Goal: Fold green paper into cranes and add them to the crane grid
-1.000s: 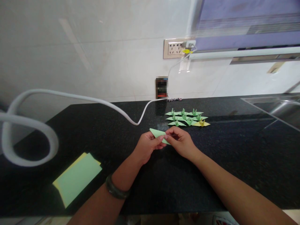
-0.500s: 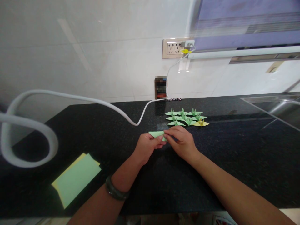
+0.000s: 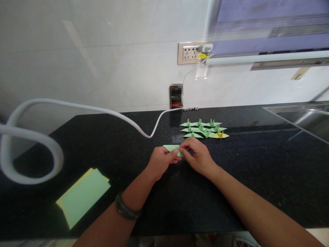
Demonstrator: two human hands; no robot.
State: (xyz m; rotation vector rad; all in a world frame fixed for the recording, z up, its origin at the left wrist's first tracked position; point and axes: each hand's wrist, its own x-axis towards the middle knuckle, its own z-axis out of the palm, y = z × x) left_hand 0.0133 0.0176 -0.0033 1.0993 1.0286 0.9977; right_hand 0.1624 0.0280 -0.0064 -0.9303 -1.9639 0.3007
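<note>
Over the black countertop [image 3: 123, 144], the left hand [image 3: 159, 160] and right hand [image 3: 199, 155] both pinch a folded green paper [image 3: 170, 148] between thumb and fingers, near rows of origami cranes [image 3: 202, 129].

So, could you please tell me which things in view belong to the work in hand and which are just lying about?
Probably part of the work:
held green paper
stacked paper sheets
folded paper cranes

Probably just lying about:
thick white cord
blurred dark object against the wall
</note>
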